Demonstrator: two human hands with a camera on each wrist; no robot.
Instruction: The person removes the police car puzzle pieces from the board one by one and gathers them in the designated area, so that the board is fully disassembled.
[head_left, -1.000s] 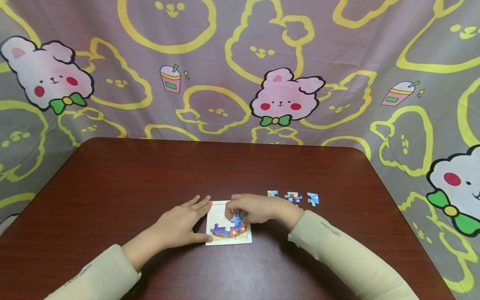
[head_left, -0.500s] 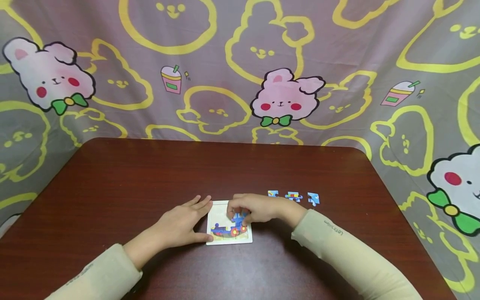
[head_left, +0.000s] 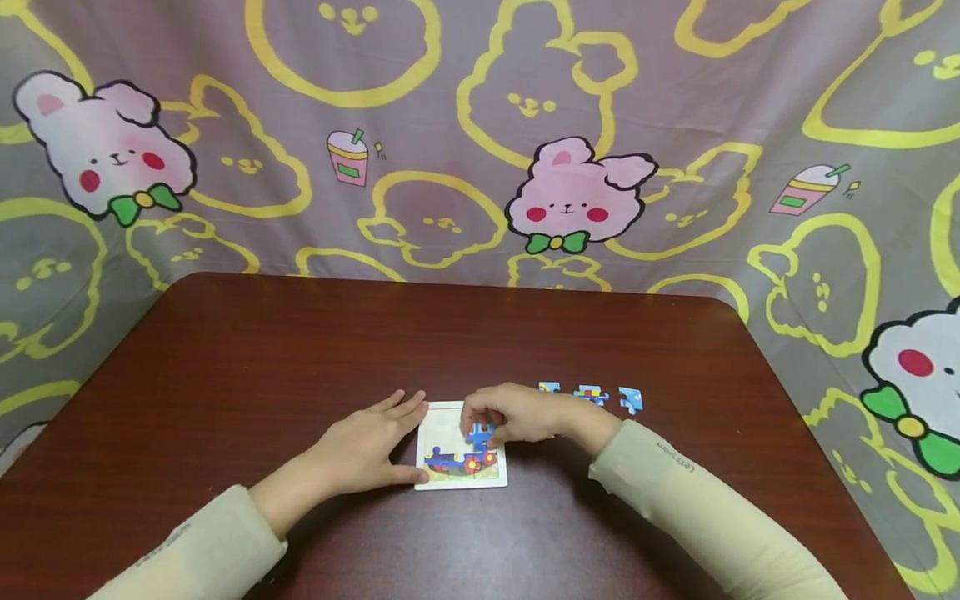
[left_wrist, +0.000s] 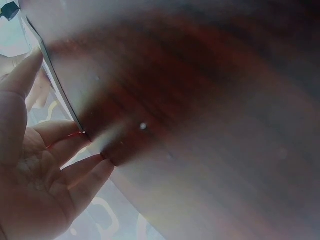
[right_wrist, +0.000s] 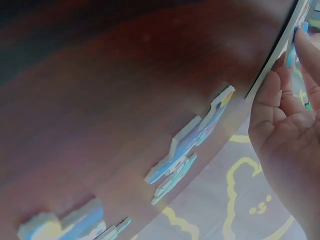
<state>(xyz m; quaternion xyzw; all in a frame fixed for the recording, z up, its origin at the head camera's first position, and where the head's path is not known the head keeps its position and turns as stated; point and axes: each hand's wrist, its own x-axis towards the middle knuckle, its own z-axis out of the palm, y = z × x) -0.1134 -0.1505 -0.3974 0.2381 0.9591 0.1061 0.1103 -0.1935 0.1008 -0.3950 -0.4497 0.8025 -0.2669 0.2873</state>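
Note:
A small white-framed puzzle tray [head_left: 461, 485] lies on the table, its lower part filled with joined pieces [head_left: 453, 463] showing a blue vehicle with red and yellow wheels. My left hand [head_left: 365, 447] rests along the tray's left edge, thumb at the lower corner and fingers stretched toward the upper one. Over the tray's right side, my right hand [head_left: 517, 414] pinches a blue puzzle piece [head_left: 478, 435] between thumb and fingers, just above the joined pieces. In the right wrist view the thumb presses on the piece's blue edge [right_wrist: 291, 54]. The tray's upper left is bare.
Loose puzzle pieces lie beyond my right forearm: a blue one [head_left: 631, 399], a multicoloured one [head_left: 591, 393] and another [head_left: 549, 387] partly behind the wrist. A patterned curtain [head_left: 420, 125] hangs behind the brown table [head_left: 337, 333].
The right hand has shifted slightly while holding the blue piece, which now shows more between its fingers. The left hand stays at the tray's edge. The head view has turned slightly left.

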